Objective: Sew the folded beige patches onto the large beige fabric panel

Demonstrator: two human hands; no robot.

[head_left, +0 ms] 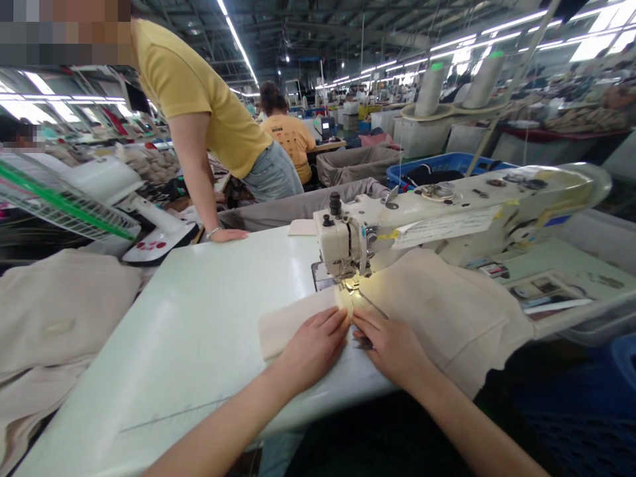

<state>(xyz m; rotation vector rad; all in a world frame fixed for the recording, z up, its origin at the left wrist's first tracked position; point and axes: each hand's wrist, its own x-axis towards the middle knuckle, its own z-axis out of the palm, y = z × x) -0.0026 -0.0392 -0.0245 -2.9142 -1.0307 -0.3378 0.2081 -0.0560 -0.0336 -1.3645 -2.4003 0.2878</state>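
Observation:
My left hand (318,338) is closed at the fingertips on a cream fabric piece (285,324), just in front of the presser foot (352,286). Close beside it, my right hand (395,344) pinches the same seam area, its fingertips almost touching the left ones. A dark metal tool like thread snips (363,343) juts from under my right fingers; its handle is hidden. The sewing machine (342,242) shines a small yellow light on the needle area. To the right, a broad cream panel (442,305) spreads past the table's front edge.
A co-worker in a yellow shirt (209,99) leans a hand (226,234) on the table's far edge. Left are a white fan (154,225) and piled cream fabric (64,305). Thread cones (430,91) and a blue basket (452,162) stand behind the machine.

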